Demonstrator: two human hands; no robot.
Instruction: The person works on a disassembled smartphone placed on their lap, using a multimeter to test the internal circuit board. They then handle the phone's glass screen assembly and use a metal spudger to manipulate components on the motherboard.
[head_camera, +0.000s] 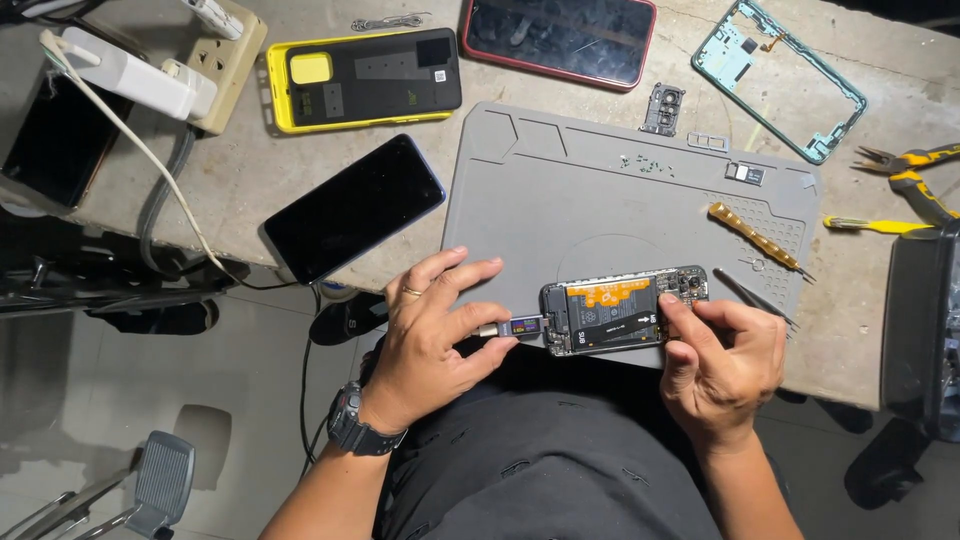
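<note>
An opened phone with its back cover off lies at the near edge of a grey work mat, its battery and circuit board exposed. A small tester plug with a lit display sits in the phone's left end. My left hand pinches that plug between thumb and fingers. My right hand grips the phone's right end, thumb on the board area.
On the mat lie tweezers, a gold-handled screwdriver and several tiny screws. Beyond it are a dark phone, a yellow back cover, a red-edged phone, a teal frame, pliers and a power strip.
</note>
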